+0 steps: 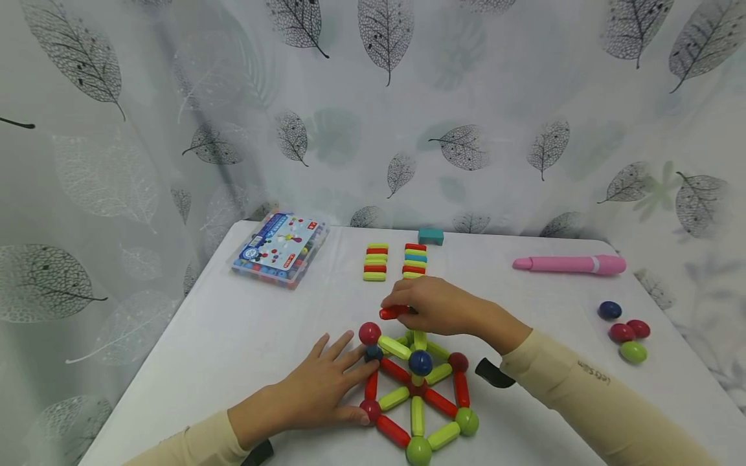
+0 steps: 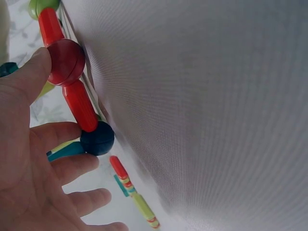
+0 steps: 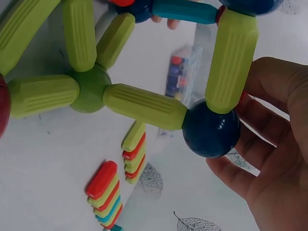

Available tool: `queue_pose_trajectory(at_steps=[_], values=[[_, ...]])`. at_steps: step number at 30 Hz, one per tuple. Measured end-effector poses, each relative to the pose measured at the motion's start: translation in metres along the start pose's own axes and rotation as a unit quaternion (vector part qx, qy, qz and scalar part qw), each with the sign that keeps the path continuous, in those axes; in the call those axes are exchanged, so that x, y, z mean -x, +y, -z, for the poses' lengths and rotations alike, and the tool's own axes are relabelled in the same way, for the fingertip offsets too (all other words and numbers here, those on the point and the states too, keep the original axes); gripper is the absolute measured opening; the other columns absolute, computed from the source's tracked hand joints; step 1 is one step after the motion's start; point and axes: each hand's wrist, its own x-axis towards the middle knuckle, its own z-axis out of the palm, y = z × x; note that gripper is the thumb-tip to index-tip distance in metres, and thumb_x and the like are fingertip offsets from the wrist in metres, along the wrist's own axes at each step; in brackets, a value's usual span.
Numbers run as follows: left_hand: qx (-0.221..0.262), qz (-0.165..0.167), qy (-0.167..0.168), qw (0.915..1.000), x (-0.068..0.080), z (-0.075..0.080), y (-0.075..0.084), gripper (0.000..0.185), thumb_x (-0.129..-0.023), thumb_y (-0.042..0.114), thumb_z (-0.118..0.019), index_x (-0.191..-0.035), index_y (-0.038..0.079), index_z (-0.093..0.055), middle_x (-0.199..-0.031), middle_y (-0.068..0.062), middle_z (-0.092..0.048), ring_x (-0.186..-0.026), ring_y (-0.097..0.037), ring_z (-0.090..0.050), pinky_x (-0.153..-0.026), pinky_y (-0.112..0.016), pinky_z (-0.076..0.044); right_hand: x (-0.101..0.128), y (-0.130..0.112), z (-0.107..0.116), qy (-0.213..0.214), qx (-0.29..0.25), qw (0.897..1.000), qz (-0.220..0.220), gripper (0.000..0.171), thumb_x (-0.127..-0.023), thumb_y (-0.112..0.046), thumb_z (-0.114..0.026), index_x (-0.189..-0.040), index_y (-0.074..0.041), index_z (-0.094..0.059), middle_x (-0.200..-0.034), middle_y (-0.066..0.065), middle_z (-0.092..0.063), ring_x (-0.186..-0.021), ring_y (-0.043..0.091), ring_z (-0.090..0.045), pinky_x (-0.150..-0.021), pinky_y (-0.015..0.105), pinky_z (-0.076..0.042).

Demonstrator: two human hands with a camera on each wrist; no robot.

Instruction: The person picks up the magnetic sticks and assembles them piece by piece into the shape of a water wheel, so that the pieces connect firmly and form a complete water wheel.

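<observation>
A flat wheel of red and yellow-green magnetic rods and balls (image 1: 416,388) lies on the white table, with a few rods rising to a dark blue ball (image 1: 420,362). My left hand (image 1: 320,382) rests beside its left rim with fingers spread. Its thumb touches a red ball (image 2: 65,61) and its index finger a dark blue ball (image 2: 97,138). Just behind the wheel, my right hand (image 1: 431,304) pinches a red rod (image 1: 393,312). In the right wrist view the fingers (image 3: 274,159) curl next to the raised blue ball (image 3: 211,129).
Two stacks of spare rods (image 1: 375,262) (image 1: 415,260) and a teal block (image 1: 430,236) lie behind the hands. A clear box of pieces (image 1: 281,248) sits at the back left, a pink pen (image 1: 571,264) at the back right, and several loose balls (image 1: 623,330) to the right.
</observation>
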Motion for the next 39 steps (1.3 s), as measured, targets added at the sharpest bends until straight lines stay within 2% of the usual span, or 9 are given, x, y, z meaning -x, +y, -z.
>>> queue_pose_trajectory(at_steps=[5,19,25,31,33,35,37,39], values=[[0.001,0.0,0.0,1.0,0.0,0.0,0.0,0.083,-0.087,0.078,-0.054,-0.157,0.034,-0.04,-0.165,-0.001,-0.035,-0.155,-0.039,-0.018,-0.116,-0.073,-0.022,0.001,-0.001,-0.003,-0.007,0.01,1.0,0.008,0.033,-0.092,-0.017,-0.075,-0.125,-0.018,-0.073,-0.11,-0.005,-0.069,-0.099,0.011,-0.063,-0.087,0.026,-0.057],[0.007,0.002,-0.007,0.9999,-0.001,0.004,0.001,0.084,-0.087,0.077,-0.055,-0.157,0.035,-0.039,-0.165,0.0,-0.033,-0.155,-0.039,-0.017,-0.116,-0.072,-0.021,0.001,-0.003,-0.009,-0.02,0.015,0.999,0.032,0.031,-0.092,-0.018,-0.076,-0.123,-0.015,-0.074,-0.111,-0.003,-0.07,-0.101,0.01,-0.065,-0.087,0.022,-0.057],[0.005,-0.002,-0.008,1.0,-0.002,0.003,-0.001,0.084,-0.087,0.078,-0.054,-0.158,0.035,-0.039,-0.165,0.0,-0.033,-0.155,-0.039,-0.018,-0.116,-0.072,-0.022,0.004,-0.002,-0.005,-0.009,0.015,1.0,0.018,0.032,-0.093,-0.02,-0.076,-0.124,-0.016,-0.074,-0.116,-0.003,-0.071,-0.108,0.013,-0.065,-0.091,0.029,-0.058],[0.015,-0.009,-0.013,0.9998,-0.001,0.007,-0.005,0.082,-0.088,0.078,-0.053,-0.157,0.035,-0.04,-0.166,-0.001,-0.032,-0.156,-0.038,-0.017,-0.116,-0.071,-0.024,0.019,0.004,0.007,0.032,0.01,0.999,-0.017,0.034,-0.095,-0.025,-0.074,-0.128,-0.017,-0.072,-0.124,-0.001,-0.069,-0.115,0.018,-0.065,-0.094,0.038,-0.058],[0.03,-0.003,-0.003,0.9995,0.0,0.01,-0.006,0.076,-0.089,0.075,-0.055,-0.152,0.033,-0.047,-0.165,-0.001,-0.034,-0.155,-0.036,-0.021,-0.117,-0.068,-0.026,0.028,0.007,0.01,0.044,0.009,0.998,-0.034,0.034,-0.095,-0.024,-0.074,-0.128,-0.018,-0.071,-0.126,0.001,-0.069,-0.117,0.02,-0.065,-0.095,0.041,-0.057],[0.051,0.011,0.026,0.9983,0.001,0.014,-0.007,0.065,-0.09,0.07,-0.06,-0.139,0.029,-0.057,-0.159,-0.002,-0.044,-0.151,-0.032,-0.031,-0.116,-0.062,-0.034,0.038,0.012,0.011,0.054,0.009,0.997,-0.049,0.035,-0.094,-0.023,-0.075,-0.128,-0.018,-0.071,-0.125,0.0,-0.069,-0.117,0.021,-0.065,-0.095,0.042,-0.058],[0.07,0.029,0.068,0.9948,0.002,0.019,-0.008,0.048,-0.091,0.061,-0.068,-0.123,0.025,-0.061,-0.142,0.0,-0.059,-0.136,-0.024,-0.051,-0.109,-0.051,-0.047,0.049,0.015,0.011,0.059,0.005,0.996,-0.065,0.035,-0.093,-0.022,-0.076,-0.128,-0.018,-0.071,-0.122,-0.001,-0.07,-0.115,0.02,-0.066,-0.093,0.042,-0.058],[0.09,0.045,0.122,0.9874,0.003,0.025,-0.009,0.035,-0.09,0.047,-0.075,-0.109,0.022,-0.061,-0.121,0.004,-0.065,-0.113,-0.016,-0.062,-0.096,-0.04,-0.056,0.059,0.019,0.01,0.06,0.008,0.995,-0.078,0.035,-0.092,-0.021,-0.076,-0.127,-0.018,-0.072,-0.12,-0.002,-0.07,-0.112,0.019,-0.067,-0.091,0.04,-0.059]])
